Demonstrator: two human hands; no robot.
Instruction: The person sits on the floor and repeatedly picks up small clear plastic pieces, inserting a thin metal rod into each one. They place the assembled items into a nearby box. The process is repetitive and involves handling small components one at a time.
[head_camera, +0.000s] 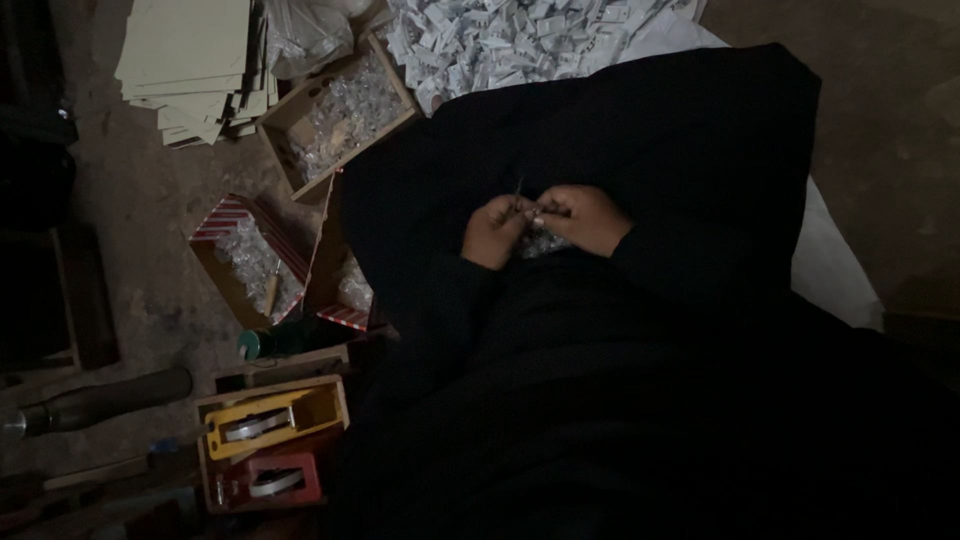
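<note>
A dim, bare earthen floor (150, 200) holds, at far left, a stack of pale card sheets (195, 60), then two open cardboard boxes of small clear pieces, one plain (335, 115) and one red-and-white striped (250, 260), with a yellow (265, 420) and a red tape dispenser (270, 483) in a wooden tray below. A heap of small white packets (520, 35) lies at top centre on a white sheet. On the black cloth lap (620, 130), the left hand (495, 230) and right hand (583, 217) meet, fingers pinched together on a small clear piece (540, 240) with a thin pin (519, 190) rising between them.

Dirt floor (150, 190): cardboard boxes (335, 110), card stack (195, 65), tape dispensers (270, 420)
</note>
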